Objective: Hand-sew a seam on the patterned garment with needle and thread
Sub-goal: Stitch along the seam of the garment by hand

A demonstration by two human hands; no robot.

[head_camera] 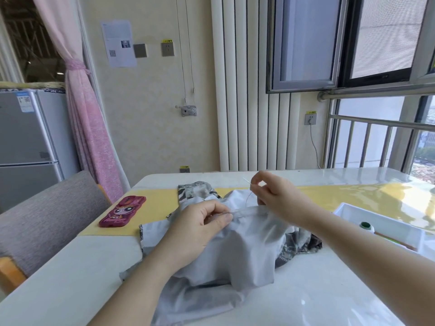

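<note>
1. The grey-and-white patterned garment [235,250] lies bunched in the middle of the glossy white tabletop [94,278]. Its pale plain side faces up, probably so the stitches end up on the inside. The print shows only at the far-left and right edges.
2. The left hand [200,222] pinches a folded ridge of the cloth between thumb and fingertips. This seems meant to hold the seam line taut and raised off the tabletop.
3. The right hand [270,194] is lifted just beyond the ridge, with thumb and forefinger closed on a thin silvery needle [246,180] and the other fingers curled under.
4. A fine dark thread [247,199] curves from that pinch down toward the fold. I judge a stitch is being drawn through; the height gives room to take up the slack.
5. The thread is too thin to show exactly where it enters the cloth.
6. A phone in a red-pink cartoon case [122,211] lies to the left on the yellow strip, well apart from the work.
7. A shallow white plastic tray [348,209] at the right holds a green-topped spool [366,225], within reach of the sewing hand.
</note>
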